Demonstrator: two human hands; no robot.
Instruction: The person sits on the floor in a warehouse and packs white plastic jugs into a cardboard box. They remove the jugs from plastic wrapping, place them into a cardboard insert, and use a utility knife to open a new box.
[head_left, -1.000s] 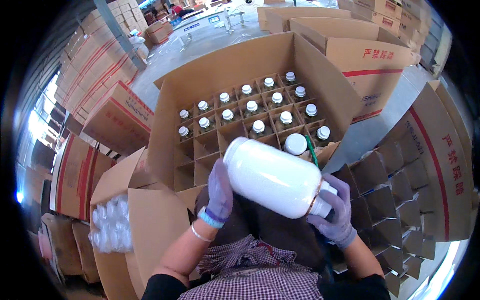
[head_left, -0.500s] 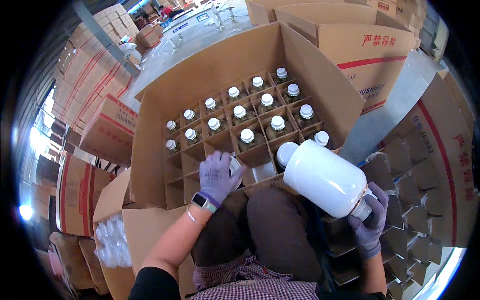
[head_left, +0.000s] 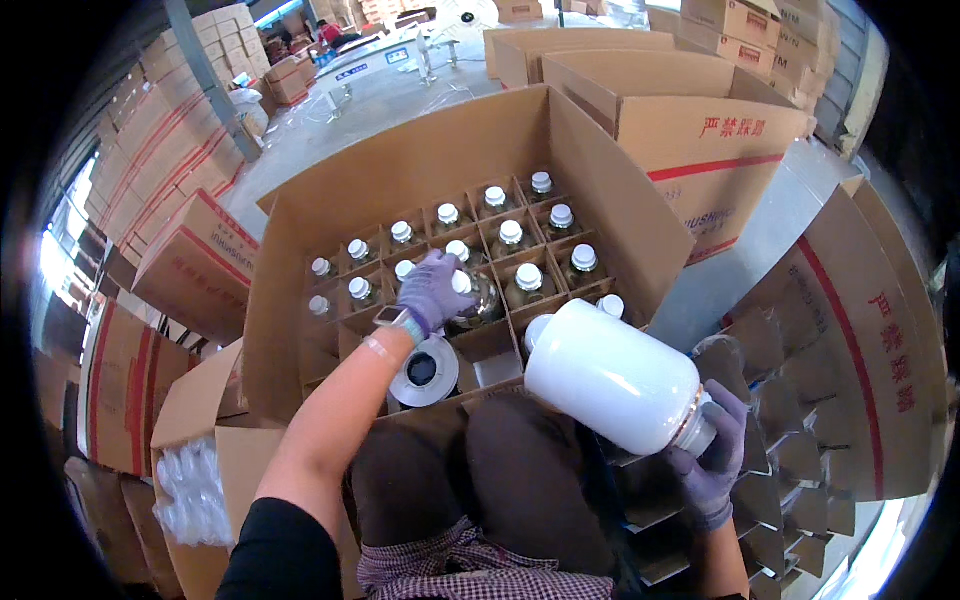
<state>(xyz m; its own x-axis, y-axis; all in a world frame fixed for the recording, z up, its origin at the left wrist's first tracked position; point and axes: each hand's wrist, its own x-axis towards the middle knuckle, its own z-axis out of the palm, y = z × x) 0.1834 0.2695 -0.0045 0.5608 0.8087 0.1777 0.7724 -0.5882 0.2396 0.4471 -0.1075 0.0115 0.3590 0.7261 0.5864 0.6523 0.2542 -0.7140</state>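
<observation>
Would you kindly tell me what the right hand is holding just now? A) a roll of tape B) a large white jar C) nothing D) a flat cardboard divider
B: the right hand grips a large white jar by its neck end, lying tilted above the lap, while the left hand rests on a bottle in the box.

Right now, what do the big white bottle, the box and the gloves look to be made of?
Big white bottle: smooth, slightly glossy, opaque white, probably coated glass or plastic. Box: brown corrugated cardboard, matte, folded flaps. Gloves on the left hand and right hand: purple knitted fabric, seemingly.
</observation>
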